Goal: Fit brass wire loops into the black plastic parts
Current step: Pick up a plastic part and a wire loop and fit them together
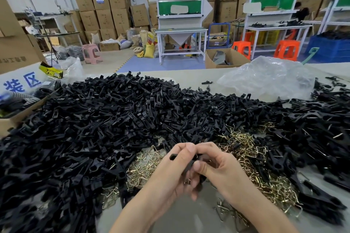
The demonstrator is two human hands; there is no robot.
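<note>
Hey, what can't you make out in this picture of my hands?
Head view:
- Whether the held black plastic part is fitted yet: left hand and right hand cover it.
- Clear bag contents: crumpled film obscures them.
- Left hand's lower fingertips: motion-blurred.

Bare left hand (174,174), right hand (219,168)

My hands are two, left hand (168,176) and right hand (225,168), with one black part (174,156). Black plastic parts (132,115) and brass wire loops (244,149): too many to count.
</note>
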